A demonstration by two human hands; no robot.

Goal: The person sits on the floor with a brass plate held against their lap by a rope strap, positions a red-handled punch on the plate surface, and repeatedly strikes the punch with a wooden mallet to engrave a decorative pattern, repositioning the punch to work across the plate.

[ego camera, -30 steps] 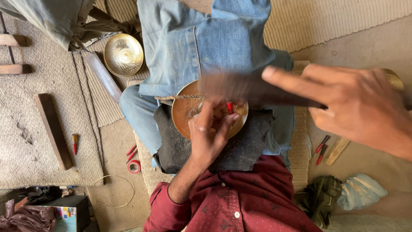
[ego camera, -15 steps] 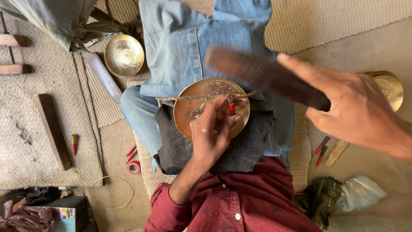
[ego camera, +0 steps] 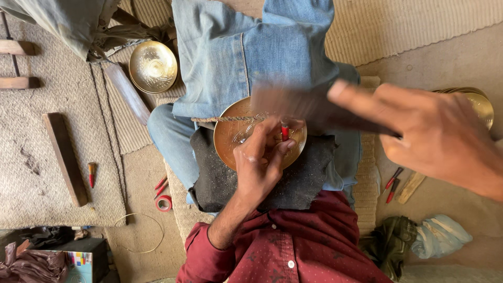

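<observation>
A round brass plate rests on a black cloth across my lap, with a twisted cord lying over its top edge. My left hand pinches a small red-handled chisel upright against the plate's face. My right hand, close to the camera on the right, grips a dark wooden beater. The beater is blurred and its far end hangs just above the chisel's top.
A brass bowl sits at the upper left on woven matting. More brass plates are stacked at the right edge. A wooden bar, a red-handled tool, a red tape roll, a wire loop and crumpled cloths lie around.
The beater swung up and tilted half a second ago, and has come back down over the chisel. My left hand stays on the plate with the chisel.
</observation>
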